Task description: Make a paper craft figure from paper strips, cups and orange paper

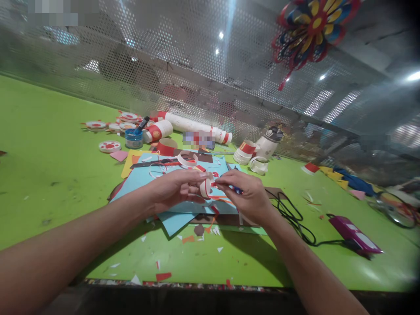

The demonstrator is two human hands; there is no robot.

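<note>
My left hand [179,188] is closed around a small white paper ring [206,187] with red trim, held just above a stack of light blue paper sheets [144,175]. My right hand [247,197] pinches the ring's right edge, where a small red paper piece [215,183] sits between the fingertips. A blue tip shows under the right fingers; I cannot tell what it is. More white and red paper rings [187,159] lie on the sheets behind the hands.
Green table [49,166] with paper scraps. A blue glue pot [134,138], round red-white discs [109,146] and white tubes [197,127] stand at the back, a white bottle [268,144] to the right. A purple glue gun [354,236] with black cord [292,218] lies right. Mesh wall behind.
</note>
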